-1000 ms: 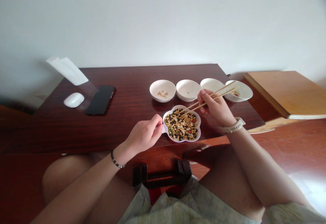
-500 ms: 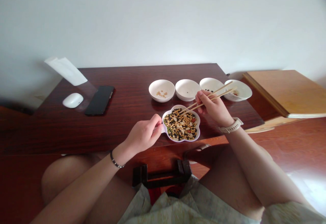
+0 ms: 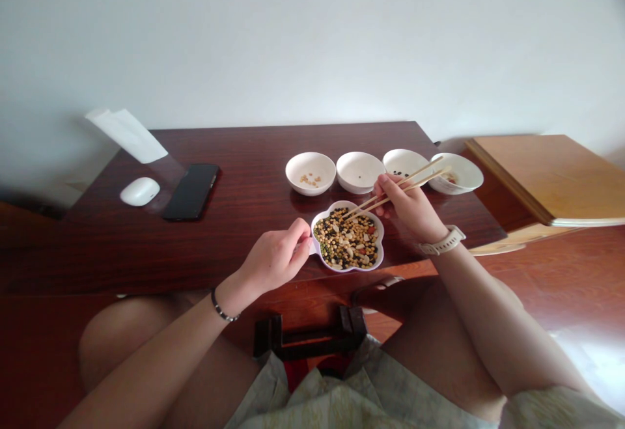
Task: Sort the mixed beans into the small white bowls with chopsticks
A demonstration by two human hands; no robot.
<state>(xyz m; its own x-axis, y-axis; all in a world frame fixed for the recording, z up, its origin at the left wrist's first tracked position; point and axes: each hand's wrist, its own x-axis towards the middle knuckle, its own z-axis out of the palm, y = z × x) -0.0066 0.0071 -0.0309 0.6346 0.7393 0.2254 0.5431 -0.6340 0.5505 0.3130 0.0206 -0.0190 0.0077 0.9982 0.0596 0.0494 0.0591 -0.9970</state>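
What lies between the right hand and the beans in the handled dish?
The chopsticks: in the head view, they slant from the right hand over the dish's rim to the beans.

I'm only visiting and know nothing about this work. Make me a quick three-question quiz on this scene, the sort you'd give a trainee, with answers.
1. What does the right hand hold?
2. True or false: the left hand grips the scalloped dish by its handle.
3. Count: how many white bowls stand in the row beyond the dish?

Key:
1. A pair of chopsticks, their tips down at the mixed beans in the dish.
2. True.
3. Four.
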